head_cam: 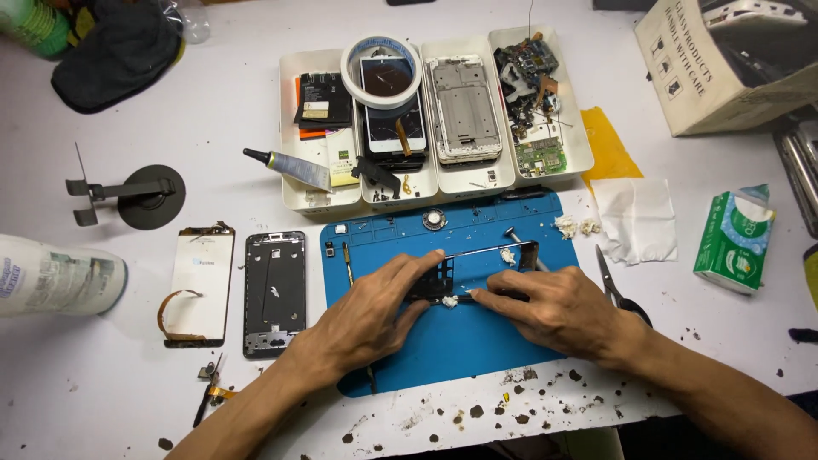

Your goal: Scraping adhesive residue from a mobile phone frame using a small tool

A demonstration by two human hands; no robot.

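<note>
Nearest, the white table [256,119] edge was chipped, with brown flakes scattered along it. Just beyond, both hands rested on a smooth blue rubber mat [477,341], a rounded rectangle. The left hand [371,319] lay flat with fingers stretched out, pinning down the left part of a phone frame [481,273]; the right hand [558,311] pressed a small white wad [449,301] against the frame's near edge with pinched fingertips. The frame, a thin dark metal-looking rectangle with cut-outs, lay near the middle of the mat, its long axis running left to right and tilting slightly away at the right end.

Beside the right wrist lay scissors [618,290] with dark handles. Left of the mat were a second black frame [274,292] and a white screen panel [201,285] with a curled orange ribbon, both lengthwise away from the person.

Farther back, a crumpled white tissue [637,220] and a green tissue pack [734,238] lay to the right. Beyond the mat stood four white plastic trays [579,162] holding phone parts, a ring of tape [381,64], and a glue tube [290,168] across the left tray's rim. A cardboard box [690,68] sat in the far right corner.
</note>
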